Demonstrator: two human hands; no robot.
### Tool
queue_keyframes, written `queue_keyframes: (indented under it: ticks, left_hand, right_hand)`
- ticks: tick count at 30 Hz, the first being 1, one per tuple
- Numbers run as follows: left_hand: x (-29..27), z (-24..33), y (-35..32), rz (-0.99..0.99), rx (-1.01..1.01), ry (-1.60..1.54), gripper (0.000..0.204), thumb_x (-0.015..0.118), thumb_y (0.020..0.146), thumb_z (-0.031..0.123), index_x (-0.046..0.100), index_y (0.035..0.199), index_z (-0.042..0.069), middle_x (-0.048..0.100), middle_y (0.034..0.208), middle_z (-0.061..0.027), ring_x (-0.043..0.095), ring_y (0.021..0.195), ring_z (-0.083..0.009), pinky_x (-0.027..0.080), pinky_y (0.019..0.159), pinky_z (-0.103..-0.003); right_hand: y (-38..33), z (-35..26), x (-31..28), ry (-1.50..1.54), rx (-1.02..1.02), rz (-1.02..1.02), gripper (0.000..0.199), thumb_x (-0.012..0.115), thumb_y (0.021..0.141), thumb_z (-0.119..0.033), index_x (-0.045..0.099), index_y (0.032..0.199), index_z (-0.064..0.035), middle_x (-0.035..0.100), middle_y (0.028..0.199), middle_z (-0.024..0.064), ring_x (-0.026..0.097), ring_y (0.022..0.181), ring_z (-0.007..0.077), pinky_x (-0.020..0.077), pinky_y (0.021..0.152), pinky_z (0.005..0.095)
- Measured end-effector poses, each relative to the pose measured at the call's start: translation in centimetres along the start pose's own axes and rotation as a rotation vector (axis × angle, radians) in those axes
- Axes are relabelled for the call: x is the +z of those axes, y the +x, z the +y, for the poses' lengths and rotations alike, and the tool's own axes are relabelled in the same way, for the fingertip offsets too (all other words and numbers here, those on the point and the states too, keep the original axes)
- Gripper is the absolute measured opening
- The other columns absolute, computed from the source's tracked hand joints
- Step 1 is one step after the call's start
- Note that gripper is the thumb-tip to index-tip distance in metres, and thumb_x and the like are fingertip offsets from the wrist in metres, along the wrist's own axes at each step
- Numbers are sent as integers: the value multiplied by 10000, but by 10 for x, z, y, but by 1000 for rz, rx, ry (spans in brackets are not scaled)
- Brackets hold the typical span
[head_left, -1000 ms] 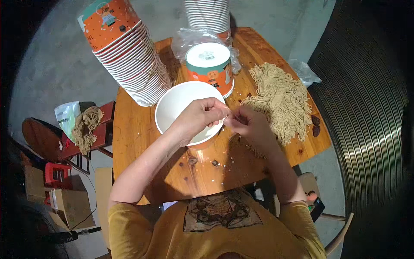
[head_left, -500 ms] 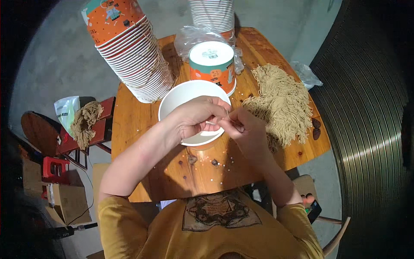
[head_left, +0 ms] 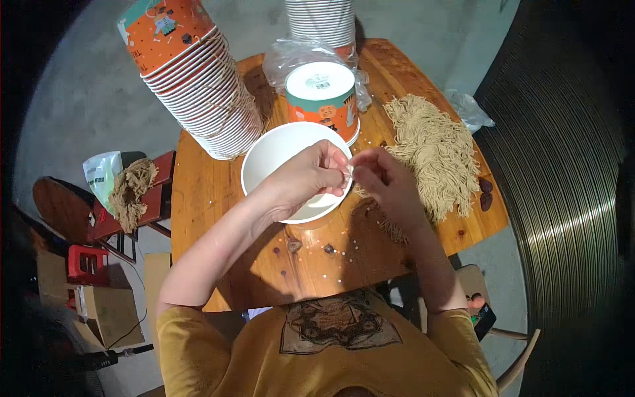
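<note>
Over the right rim of a white paper bucket point(head_left: 268, 155), my left hand point(head_left: 311, 175) is closed in a pinch. Its fingertips meet those of my right hand point(head_left: 387, 182), which is pinching too. Between them shows a small pale bit, too small to name. Right of my right hand lies a heap of tan cords point(head_left: 433, 155), some strands trailing under the wrist. Behind the white bucket, an upside-down orange and green paper bucket point(head_left: 324, 109) stands on the wooden table point(head_left: 258, 278).
A tall leaning stack of paper buckets point(head_left: 198, 92) stands at the left, another stack point(head_left: 321, 23) at the back beside crumpled clear plastic point(head_left: 284, 59). Small white specks dot the near tabletop. Two dark reddish pieces point(head_left: 486, 200) lie at the right edge. A stool point(head_left: 155, 192) holds more cords.
My fingers have shifted a little; the right hand has turned and opened slightly away from the left, fingertips still meeting. The view has moved slightly.
</note>
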State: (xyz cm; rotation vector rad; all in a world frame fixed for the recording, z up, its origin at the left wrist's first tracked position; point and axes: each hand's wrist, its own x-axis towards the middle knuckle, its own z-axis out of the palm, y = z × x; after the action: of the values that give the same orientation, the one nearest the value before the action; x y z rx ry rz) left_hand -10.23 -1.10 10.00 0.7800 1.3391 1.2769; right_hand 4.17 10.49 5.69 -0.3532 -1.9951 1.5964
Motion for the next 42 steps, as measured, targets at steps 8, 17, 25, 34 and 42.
queue_keyframes:
  ticks: [8,17,25,34,42]
  left_hand:
    - [6,-4,-4,51,153,179,258,585,808,-62,438,985,56,531,864,-34,532,781,-110,461,721,-233]
    - [3,-2,-11,53,258,442,277,546,816,-35,466,1072,34,459,950,-60,491,854,-115,459,769,-260]
    - [7,-6,-14,178,347,768,166,604,811,42,574,972,17,457,922,-45,501,815,-121,438,767,-257]
    - [13,-14,-14,293,633,963,103,607,811,18,544,887,-10,470,910,-98,529,787,-204,458,724,-319]
    - [15,-16,-15,349,571,988,70,585,847,53,547,884,8,584,784,-89,569,684,-189,460,627,-324]
  right_hand:
    - [-6,-21,-2,-390,-51,30,166,673,809,-183,608,890,-53,607,728,78,598,659,184,475,610,310]
    - [-6,-17,2,-413,-154,51,125,652,806,-135,592,876,-51,593,705,80,586,615,200,470,574,324]
    - [-7,-17,4,-382,-119,64,150,648,816,-138,589,904,-32,578,697,70,554,600,161,455,567,301]
    - [-8,-14,5,-394,-93,70,178,656,830,-173,598,924,-35,611,742,80,579,638,173,466,598,297]
    - [-10,-13,7,-389,-111,111,176,668,830,-175,602,913,-35,615,736,79,578,616,162,466,578,287]
